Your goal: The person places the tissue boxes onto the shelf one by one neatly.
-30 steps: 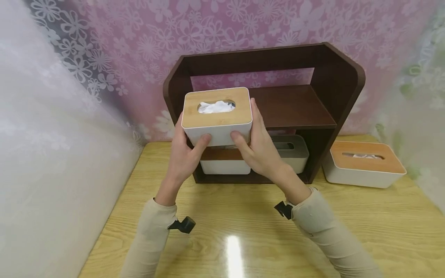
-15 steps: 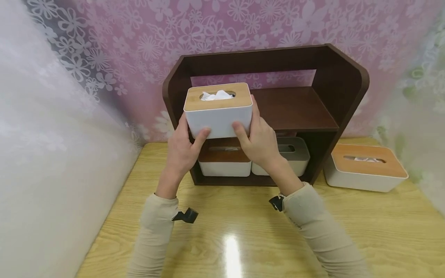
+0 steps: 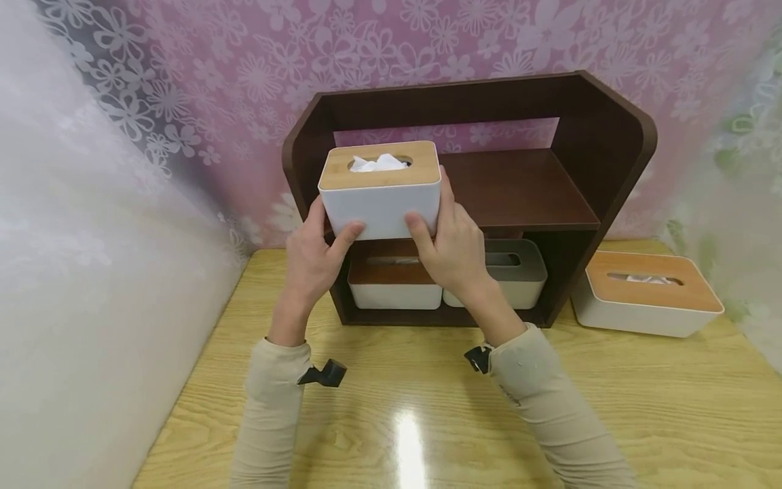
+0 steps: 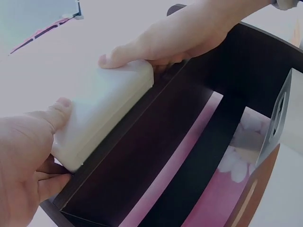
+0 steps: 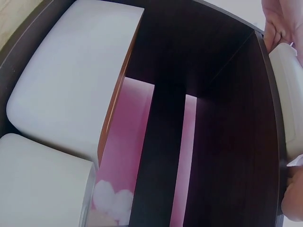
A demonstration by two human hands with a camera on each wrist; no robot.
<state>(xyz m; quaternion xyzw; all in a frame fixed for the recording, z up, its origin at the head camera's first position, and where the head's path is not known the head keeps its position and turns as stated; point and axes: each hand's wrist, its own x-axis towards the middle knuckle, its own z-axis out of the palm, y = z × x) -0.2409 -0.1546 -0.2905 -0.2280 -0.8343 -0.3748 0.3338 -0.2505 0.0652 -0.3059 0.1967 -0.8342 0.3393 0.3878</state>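
A white tissue box [image 3: 380,204] with a light wooden lid and a tuft of tissue in its slot is held between both hands at the front left of the upper shelf [image 3: 519,187]. My left hand [image 3: 313,261] grips its left end, thumb on the front face. At the right end my right hand [image 3: 455,255] grips it the same way, its fingers along the side. In the left wrist view the box [image 4: 106,113] lies right at the dark shelf edge, a hand at each end. The right wrist view shows only part of the box [image 5: 289,94] at its right border.
On the lower shelf of the dark brown rack [image 3: 611,149] stand a brown-lidded tissue box [image 3: 396,295] and a grey-lidded one [image 3: 519,292]. Another wooden-lidded tissue box [image 3: 647,316] stands on the wooden table [image 3: 366,421], right of the rack.
Over the last second both hands have raised the tissue box slightly in view and tipped it so more of its front face shows. In the last half second it has barely shifted.
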